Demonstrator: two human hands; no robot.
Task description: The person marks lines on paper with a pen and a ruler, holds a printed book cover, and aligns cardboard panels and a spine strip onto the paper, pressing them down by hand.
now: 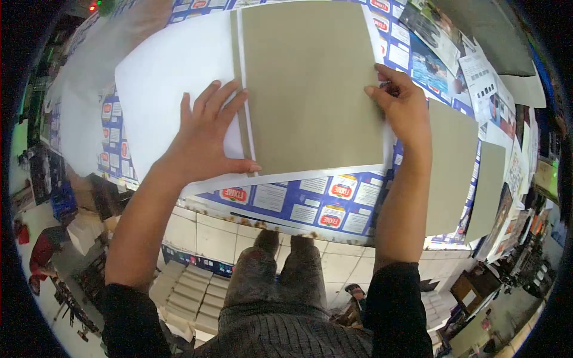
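A large greyish-brown cardboard panel (313, 89) lies on a white sheet (173, 65). Along the panel's left side runs a narrow cardboard strip (236, 45), with a slim white gap between the two. My left hand (206, 134) rests with fingers spread, its fingertips at the strip and its thumb across the lower end of strip and gap. At the panel's right edge is my right hand (400, 98); thumb and forefinger take hold of that edge while the other fingers curl under, partly hidden.
Blue printed sheets (286, 200) cover the table. More cardboard panels (450, 167) lie to the right, beside photo prints (430, 65) and papers. Translucent plastic (83, 113) is at the left. Below the table edge, stacked pale bundles (188, 295) sit near my legs.
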